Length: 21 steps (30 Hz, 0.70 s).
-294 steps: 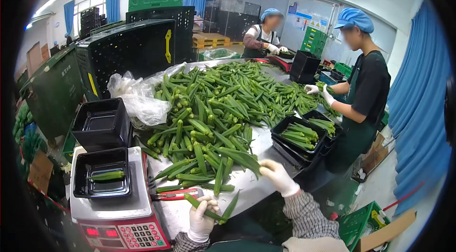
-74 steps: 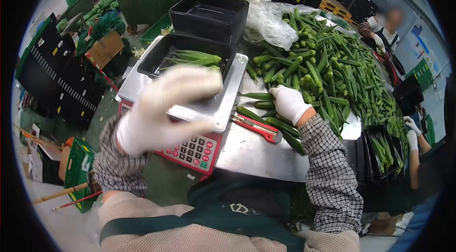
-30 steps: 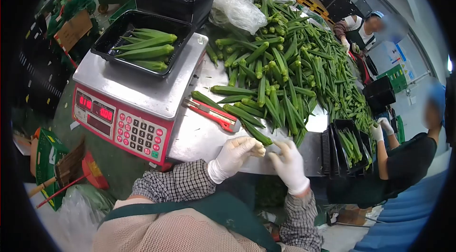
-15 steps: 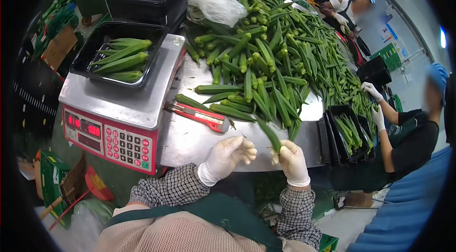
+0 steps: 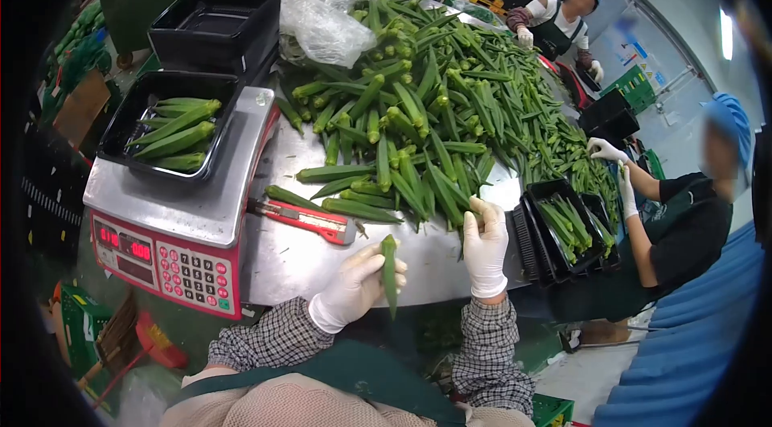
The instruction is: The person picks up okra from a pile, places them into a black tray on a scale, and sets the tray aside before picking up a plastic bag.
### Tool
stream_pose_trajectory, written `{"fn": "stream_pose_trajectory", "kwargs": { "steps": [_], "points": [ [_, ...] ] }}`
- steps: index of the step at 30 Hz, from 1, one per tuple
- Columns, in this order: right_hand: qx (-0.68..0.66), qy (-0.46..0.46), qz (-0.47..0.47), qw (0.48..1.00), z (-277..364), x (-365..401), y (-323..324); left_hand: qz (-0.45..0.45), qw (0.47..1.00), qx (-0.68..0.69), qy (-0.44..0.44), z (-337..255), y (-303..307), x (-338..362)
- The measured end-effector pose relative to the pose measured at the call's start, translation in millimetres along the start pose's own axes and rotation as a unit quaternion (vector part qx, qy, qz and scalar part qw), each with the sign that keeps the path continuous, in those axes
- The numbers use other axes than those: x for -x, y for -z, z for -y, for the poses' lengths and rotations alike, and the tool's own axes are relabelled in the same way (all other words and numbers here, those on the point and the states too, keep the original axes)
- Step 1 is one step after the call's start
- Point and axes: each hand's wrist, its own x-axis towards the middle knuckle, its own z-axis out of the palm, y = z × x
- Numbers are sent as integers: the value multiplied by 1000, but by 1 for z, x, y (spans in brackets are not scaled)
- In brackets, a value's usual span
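My gloved left hand [image 5: 354, 286] is closed around one okra pod [image 5: 390, 274], held upright in front of the metal table with its tip pointing down. My right hand [image 5: 486, 246], also gloved, is at the near edge of the okra pile [image 5: 418, 121], its thumb and fingers apart beside the nearest pods. Between the scale and the pile lies a red utility knife [image 5: 310, 222], close to a few loose pods. Several okra pods rest in a black tray [image 5: 112, 133] on the red and silver scale [image 5: 165, 202].
Behind the filled tray stands a stack of black trays [image 5: 257, 33]. Clear plastic film [image 5: 326, 29] lies at the pile's back. To the right, more black trays [image 5: 531, 238] hold okra, close to a co-worker [image 5: 683, 210]. Another person [image 5: 563, 29] stands farther back.
The okra pod has passed from my right hand to my left hand. My right hand has let go and moved up to the pile's edge. The view has shifted slightly.
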Motion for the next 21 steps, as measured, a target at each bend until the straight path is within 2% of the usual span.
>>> {"fn": "stream_pose_trajectory", "kwargs": {
  "steps": [2, 3, 4, 6, 7, 9, 11, 12, 14, 17, 20, 21],
  "points": [
    [36, 8, -57, 998, -22, -6, -3, -8, 1000, -18, -3, 0, 1, 0],
    [146, 81, -64, 984, -30, -11, -1, -23, 999, -23, -4, 1, -2, 0],
    [203, 39, -2, 978, -37, -12, 0, -28, 999, -27, -6, 1, -4, 1],
    [191, 62, 18, 980, -60, -5, -3, -34, 999, -38, -9, -2, -6, 2],
    [169, 43, 6, 985, -54, -1, 6, -19, 999, -33, -19, -1, -6, 1],
    [-46, -117, -47, 991, -43, 9, 20, -27, 999, -23, -27, 1, -4, 3],
    [-262, -262, -120, 921, -25, 14, 40, -30, 999, -11, -23, 1, -2, 2],
    [-370, -264, -178, 873, -32, 19, 43, -28, 999, -7, -19, 1, -1, 3],
    [-492, -256, -197, 809, -40, 34, 44, -25, 999, 0, -20, 2, -1, 4],
    [-625, -367, -126, 677, -45, 53, 38, -19, 999, 6, -31, 3, -3, 3],
    [-647, -385, -98, 650, -47, 58, 36, -9, 999, 4, -34, 4, 0, 2],
    [-623, -378, -98, 678, -42, 57, 38, -5, 999, 4, -34, 4, 0, 2]
  ]
}}
